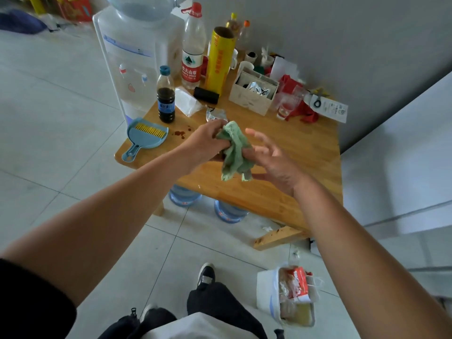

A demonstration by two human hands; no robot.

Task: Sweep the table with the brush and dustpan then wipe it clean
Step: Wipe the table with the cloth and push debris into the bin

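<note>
A crumpled green cloth (234, 152) hangs above the middle of the wooden table (305, 152). My left hand (208, 143) grips its upper part. My right hand (271, 162) is beside it with fingers spread, its lower fingers touching the cloth's right side. A blue dustpan (144, 138) with the yellow-bristled brush (149, 130) lying in it rests on the table's left corner, its handle pointing off the edge. A dark red-brown spill (181, 133) stains the wood just right of the dustpan.
A dark sauce bottle (166, 99), tissue pack (187, 101), large water bottle (193, 47), yellow roll (219, 62), black roll (206, 94), a white box (253, 95), glasses and red items crowd the table's far side. Water dispenser (132, 57) at left; water jugs (184, 196) underneath; trash bin (293, 297) on the floor.
</note>
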